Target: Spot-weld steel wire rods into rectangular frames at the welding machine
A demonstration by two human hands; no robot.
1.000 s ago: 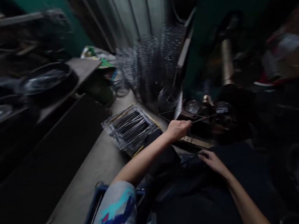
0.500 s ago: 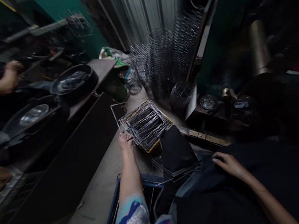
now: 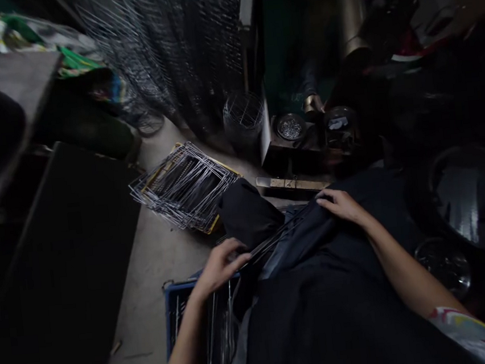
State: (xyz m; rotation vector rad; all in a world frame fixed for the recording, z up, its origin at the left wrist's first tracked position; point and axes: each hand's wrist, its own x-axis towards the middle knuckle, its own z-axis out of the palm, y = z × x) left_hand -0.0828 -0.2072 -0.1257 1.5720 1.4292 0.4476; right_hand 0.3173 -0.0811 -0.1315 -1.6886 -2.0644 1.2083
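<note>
Several thin metal wire frames (image 3: 274,239) lie across my dark-clothed lap, seen nearly edge-on between my hands. My left hand (image 3: 222,265) is closed around their left end, fingers curled over and thumb underneath. At the upper right end, my right hand (image 3: 342,205) pinches the wires between thumb and fingers. Beyond my knee, a loose stack of rectangular wire frames (image 3: 185,190) rests on a yellow-edged support on the floor. Beside my left forearm stands a blue crate (image 3: 173,311) with more wire pieces inside, partly hidden by my arm and leg.
A dark panel (image 3: 65,239) stands along the left bench (image 3: 27,65). Rolls of wire mesh (image 3: 178,51) stand at the back. To the right are a bowl of small metal parts (image 3: 291,127), a wooden strip (image 3: 292,184) and a dark round basin (image 3: 467,200).
My left hand has left the floor stack and come back to the frames on my lap. My right hand keeps its hold. The view has swung right and down.
</note>
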